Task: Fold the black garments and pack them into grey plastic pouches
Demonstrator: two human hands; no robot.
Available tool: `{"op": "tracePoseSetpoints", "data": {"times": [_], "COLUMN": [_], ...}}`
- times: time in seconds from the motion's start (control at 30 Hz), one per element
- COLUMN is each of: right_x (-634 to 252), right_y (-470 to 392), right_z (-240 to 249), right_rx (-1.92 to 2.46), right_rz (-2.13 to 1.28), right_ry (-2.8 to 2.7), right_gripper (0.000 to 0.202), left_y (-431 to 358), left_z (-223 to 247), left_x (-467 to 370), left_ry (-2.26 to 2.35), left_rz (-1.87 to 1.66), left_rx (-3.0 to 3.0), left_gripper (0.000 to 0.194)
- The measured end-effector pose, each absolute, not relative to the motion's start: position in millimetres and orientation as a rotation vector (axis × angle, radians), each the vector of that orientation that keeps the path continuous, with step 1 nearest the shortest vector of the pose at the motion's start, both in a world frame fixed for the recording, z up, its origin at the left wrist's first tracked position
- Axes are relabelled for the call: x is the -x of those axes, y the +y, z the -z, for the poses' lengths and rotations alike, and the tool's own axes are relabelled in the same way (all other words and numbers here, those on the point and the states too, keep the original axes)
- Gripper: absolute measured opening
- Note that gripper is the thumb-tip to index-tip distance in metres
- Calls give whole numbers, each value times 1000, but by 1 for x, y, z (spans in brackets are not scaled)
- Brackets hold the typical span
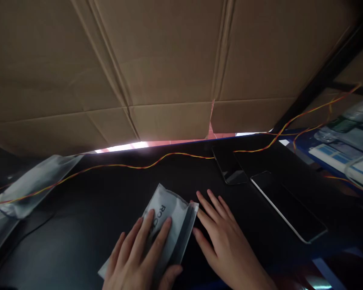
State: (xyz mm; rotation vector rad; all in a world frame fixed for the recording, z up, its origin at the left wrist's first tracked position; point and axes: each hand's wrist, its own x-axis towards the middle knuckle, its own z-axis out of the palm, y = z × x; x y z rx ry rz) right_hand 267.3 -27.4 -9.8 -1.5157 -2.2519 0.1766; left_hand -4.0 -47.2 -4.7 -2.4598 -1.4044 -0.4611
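Observation:
A pale, translucent plastic pouch (175, 219) with dark lettering lies at a slant on the black tabletop (133, 177). My left hand (139, 253) rests flat on its near left part, fingers spread, covering some of the letters. Just right of the pouch is my right hand (222, 233), its fingers apart and pointing away from me. Its index fingertip and thumb are close to the pouch's right edge; whether they touch it I cannot tell. Neither hand is closed around anything.
Two dark phones, a smaller one (230, 165) and a larger one (287, 205), lie to the right. A red and yellow twisted wire (124, 165) crosses the table. Plastic bags (39, 185) sit at the left. Cardboard (169, 60) stands behind. Packaged items (345, 157) are at the far right.

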Motion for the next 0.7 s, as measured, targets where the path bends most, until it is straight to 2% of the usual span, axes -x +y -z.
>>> {"op": "tracePoseSetpoints", "data": {"times": [0.17,0.37,0.7], "right_x": [-268,-249,-224], "right_y": [-25,-14,-42], "right_z": [12,4,4], "right_rx": [1478,1552,1548], "right_rz": [-217,-224,-230], "right_ry": [-2086,-1812,-1872], "right_gripper": [43,18,24], "left_y": [-25,-19,-28], "left_z": [-23,-6,13], "left_x": [-8,-38,-44], "left_ry": [-1372,-1230,-1526], "left_rz": [512,462,524], "left_rx": [2507,2557,2439], "left_gripper": [53,70,67]}}
